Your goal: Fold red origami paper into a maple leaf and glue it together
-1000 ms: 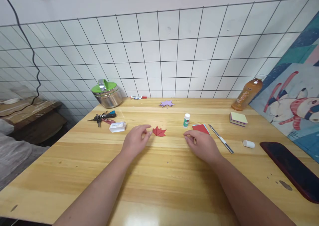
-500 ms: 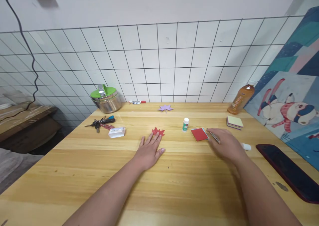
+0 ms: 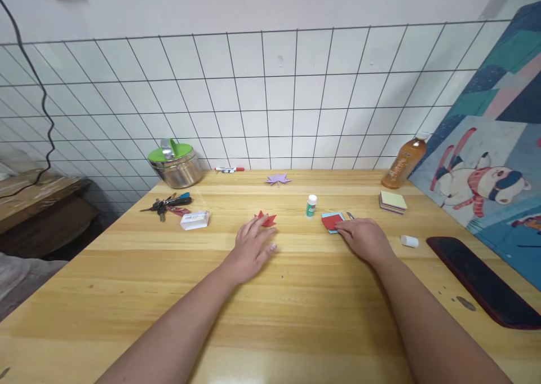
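Note:
My left hand (image 3: pixel 249 250) rests on the table with its fingers spread, the fingertips at the near edge of a folded red paper leaf (image 3: pixel 266 220). At the right, my right hand (image 3: pixel 364 238) has its fingers closed at the corner of a red paper square (image 3: pixel 332 221). Light blue paper (image 3: pixel 333 231) shows beneath that square. Just behind the knuckles lies a thin metal tool (image 3: pixel 350 215), mostly covered by the hand. Between the two hands, farther back, a glue stick (image 3: pixel 311 206) stands upright with a white top.
A purple paper leaf (image 3: pixel 278 179) and markers (image 3: pixel 229 170) lie near the tiled wall. To the left are a green-lidded pot (image 3: pixel 175 164), keys (image 3: pixel 167 205) and a white box (image 3: pixel 195 220). On the right: drink bottle (image 3: pixel 404 161), paper stack (image 3: pixel 393 201), white cap (image 3: pixel 409 241), dark phone-like slab (image 3: pixel 482 282).
My right hand has moved left from the thin tool, which now lies on the table, onto the red square. The square sits askew over the blue paper. My left fingers have lifted and curled slightly.

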`<state>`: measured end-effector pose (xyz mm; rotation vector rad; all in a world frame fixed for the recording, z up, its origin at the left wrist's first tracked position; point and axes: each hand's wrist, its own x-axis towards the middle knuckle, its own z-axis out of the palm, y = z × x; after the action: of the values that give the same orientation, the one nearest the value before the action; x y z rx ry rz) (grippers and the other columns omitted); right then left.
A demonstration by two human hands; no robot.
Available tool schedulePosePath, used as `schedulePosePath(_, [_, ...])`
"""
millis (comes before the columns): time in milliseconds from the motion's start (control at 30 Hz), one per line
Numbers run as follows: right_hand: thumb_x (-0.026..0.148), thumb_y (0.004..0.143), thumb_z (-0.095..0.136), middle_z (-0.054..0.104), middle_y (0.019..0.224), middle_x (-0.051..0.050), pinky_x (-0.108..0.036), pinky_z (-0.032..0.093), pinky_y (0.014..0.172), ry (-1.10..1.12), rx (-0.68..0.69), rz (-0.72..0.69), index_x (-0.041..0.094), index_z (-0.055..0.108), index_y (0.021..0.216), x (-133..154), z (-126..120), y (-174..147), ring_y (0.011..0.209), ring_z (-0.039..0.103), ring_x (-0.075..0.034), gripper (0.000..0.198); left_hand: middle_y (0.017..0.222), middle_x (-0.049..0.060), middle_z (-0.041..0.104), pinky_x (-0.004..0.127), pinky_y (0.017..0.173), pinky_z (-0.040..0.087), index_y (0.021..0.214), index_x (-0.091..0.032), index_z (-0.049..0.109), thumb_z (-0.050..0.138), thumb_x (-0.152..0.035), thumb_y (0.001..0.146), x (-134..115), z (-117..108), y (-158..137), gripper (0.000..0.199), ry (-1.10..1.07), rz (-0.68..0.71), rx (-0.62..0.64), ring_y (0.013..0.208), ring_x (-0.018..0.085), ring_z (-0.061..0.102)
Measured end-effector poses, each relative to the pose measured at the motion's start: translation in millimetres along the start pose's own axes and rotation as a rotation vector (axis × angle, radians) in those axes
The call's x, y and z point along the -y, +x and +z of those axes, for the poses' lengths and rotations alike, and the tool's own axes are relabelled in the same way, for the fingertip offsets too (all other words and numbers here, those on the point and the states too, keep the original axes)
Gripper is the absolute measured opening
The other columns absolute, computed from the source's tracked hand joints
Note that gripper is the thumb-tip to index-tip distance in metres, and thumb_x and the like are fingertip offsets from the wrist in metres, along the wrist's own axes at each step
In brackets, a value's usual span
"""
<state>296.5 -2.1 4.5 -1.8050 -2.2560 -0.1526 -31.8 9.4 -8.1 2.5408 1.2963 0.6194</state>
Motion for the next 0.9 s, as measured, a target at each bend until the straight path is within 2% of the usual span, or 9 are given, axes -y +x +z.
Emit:
schedulePosePath(233, [0.032,0.084,0.053,0.072,0.098,0.001,-0.036,0.045,0.08,0.053,0.015,0.105,0.03,0.072,0.089,-2.4,-0.3,0.8,0.093,0.064,-0.022,0.02,0.139,0.009,0.044,0.049,0.107,0.026,0.123,-0.026,0.055,0.04,-0.04,0.092,-5.4,-5.1,-1.5,0.038,-0.161,0.091,0.017,0.131,0.026,0.032])
schedulePosePath(400, [0.036,0.085,0.053,0.072,0.101,0.003,-0.037,0.048,0.08,0.108,0.002,0.118,0.033,0.073,0.093,-9.1,-3.1,-4.9,0.097,0.063,-0.023,0.021,0.12,0.009,0.06,0.044,0.105,0.031,0.111,-0.025,0.064,0.041,-0.045,0.09,-15.6,-6.8,-2.5,0.037,-0.472,0.123,0.103,0.118,0.023,0.047])
schedulePosePath(467, [0.032,0.087,0.051,0.072,0.102,0.0,-0.037,0.047,0.084,0.096,-0.154,0.107,0.029,0.072,0.096,-0.4,-15.5,-8.6,0.096,0.063,-0.022,0.024,0.116,0.011,0.063,0.044,0.101,0.035,0.107,-0.022,0.066,0.039,-0.053,0.089,-22.1,-5.9,-3.9,0.045,-0.754,-0.005,0.18,0.112,0.024,0.053])
schedulePosePath(533, [0.028,0.09,0.047,0.07,0.107,0.0,-0.037,0.043,0.091,0.11,-0.386,0.054,0.028,0.071,0.1,21.1,-34.0,-12.7,0.098,0.061,-0.02,0.026,0.118,0.016,0.062,0.042,0.09,0.045,0.113,-0.017,0.062,0.027,-0.063,0.087,-30.5,-6.9,-6.1,0.063,-1.195,-0.24,0.34,0.105,0.026,0.059])
schedulePosePath(600, [0.026,0.09,0.049,0.07,0.105,0.002,-0.036,0.042,0.09,0.126,-0.486,-0.13,0.032,0.07,0.099,53.5,-52.5,-16.6,0.094,0.06,-0.019,0.025,0.12,0.02,0.06,0.04,0.082,0.049,0.122,-0.012,0.054,0.022,-0.07,0.084,-39.5,-10.8,-8.7,0.076,-1.572,-0.398,0.584,0.103,0.028,0.062])
schedulePosePath(633, [0.024,0.089,0.049,0.071,0.103,0.004,-0.035,0.041,0.089,0.143,-0.472,-0.297,0.035,0.07,0.098,71.2,-59.4,-18.3,0.093,0.06,-0.017,0.025,0.12,0.021,0.06,0.037,0.08,0.05,0.123,-0.011,0.053,0.024,-0.069,0.084,-43.5,-13.5,-10.1,0.076,-1.698,-0.444,0.614,0.103,0.028,0.062])
schedulePosePath(700, [0.023,0.09,0.049,0.07,0.106,0.006,-0.034,0.041,0.088,0.176,-0.395,-0.597,0.035,0.067,0.103,103.5,-65.5,-20.9,0.095,0.058,-0.016,0.026,0.113,0.016,0.064,0.031,0.076,0.051,0.118,-0.012,0.057,0.032,-0.063,0.087,-49.4,-18.7,-12.5,0.064,-1.874,-0.49,0.531,0.096,0.023,0.065])
schedulePosePath(767, [0.02,0.09,0.048,0.07,0.104,0.004,-0.034,0.04,0.085,0.203,-0.337,-0.742,0.031,0.066,0.104,124.5,-60.6,-22.3,0.099,0.056,-0.017,0.025,0.102,0.011,0.068,0.026,0.079,0.05,0.107,-0.012,0.063,0.048,-0.045,0.088,-51.7,-22.0,-14.4,0.041,-1.928,-0.504,0.382,0.088,0.017,0.066])
schedulePosePath(900, [0.02,0.086,0.056,0.07,0.101,0.002,-0.035,0.042,0.084,0.381,-0.331,-0.566,0.028,0.068,0.095,130.8,-33.5,-22.3,0.095,0.055,-0.018,0.017,0.088,0.009,0.071,0.027,0.074,0.051,0.096,-0.011,0.067,0.065,-0.023,0.08,-50.2,-20.7,-16.1,0.021,-1.741,-0.535,0.254,0.076,0.015,0.066])
